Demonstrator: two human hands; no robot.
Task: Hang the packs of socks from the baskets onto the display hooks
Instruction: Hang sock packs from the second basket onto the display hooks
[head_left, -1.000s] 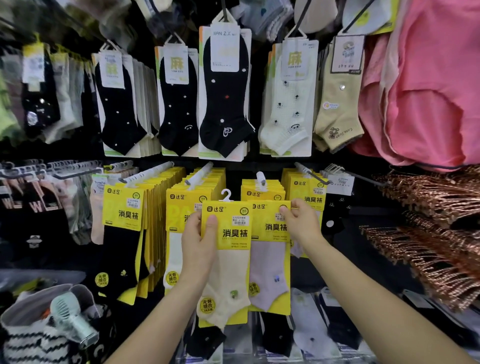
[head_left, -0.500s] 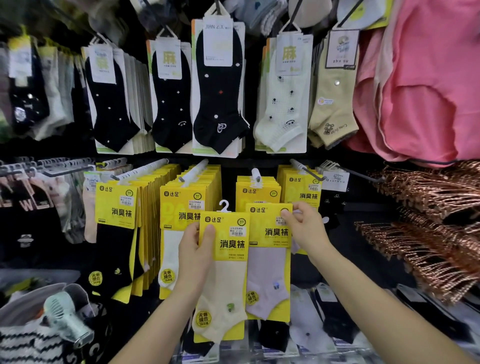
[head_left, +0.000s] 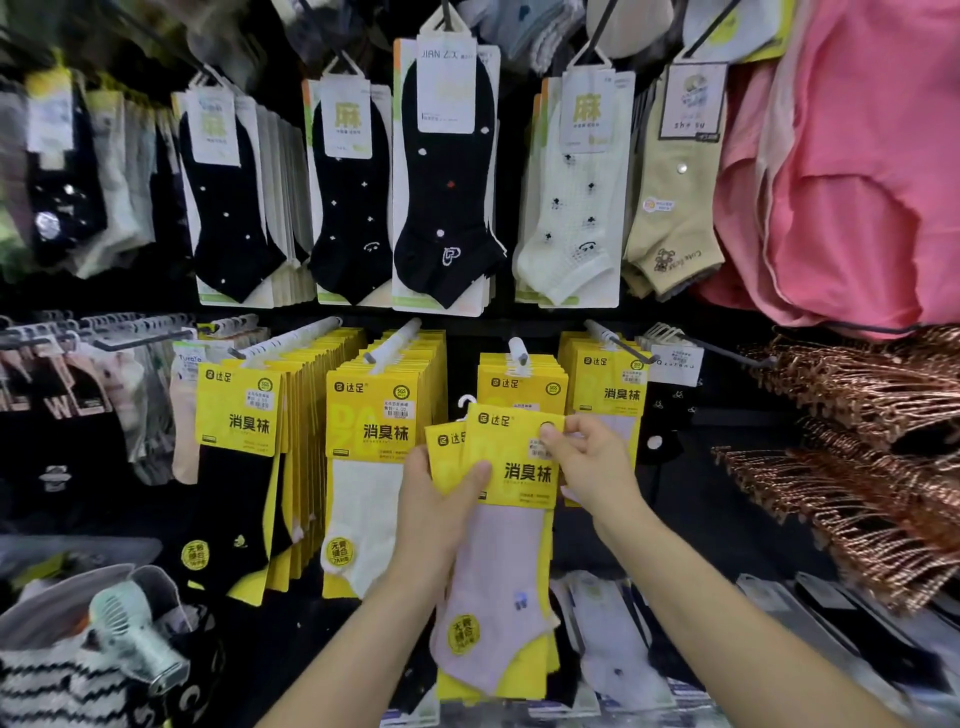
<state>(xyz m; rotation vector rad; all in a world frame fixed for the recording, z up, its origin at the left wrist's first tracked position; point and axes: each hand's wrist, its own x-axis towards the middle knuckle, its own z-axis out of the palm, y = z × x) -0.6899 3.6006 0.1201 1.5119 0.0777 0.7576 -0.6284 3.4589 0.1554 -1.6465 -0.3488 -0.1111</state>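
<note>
While the left hand (head_left: 441, 514) grips two overlapping yellow-carded sock packs along their left edge, thumb laid across the front, the right hand (head_left: 592, 467) pinches the upper right corner of the front pack (head_left: 498, 571), which shows a pale lilac ankle sock. The rear pack (head_left: 444, 447) peeks out at the left. Both are held just below the white display hook (head_left: 519, 353), which carries matching yellow hung packs (head_left: 519, 387).

Yellow packs (head_left: 371, 415) read "达足" and "消臭袜"; white cards (head_left: 347, 117) "麻"; black sock's card (head_left: 445, 78) "JIAN"; beige sock's label (head_left: 689, 101) "she su".
</note>
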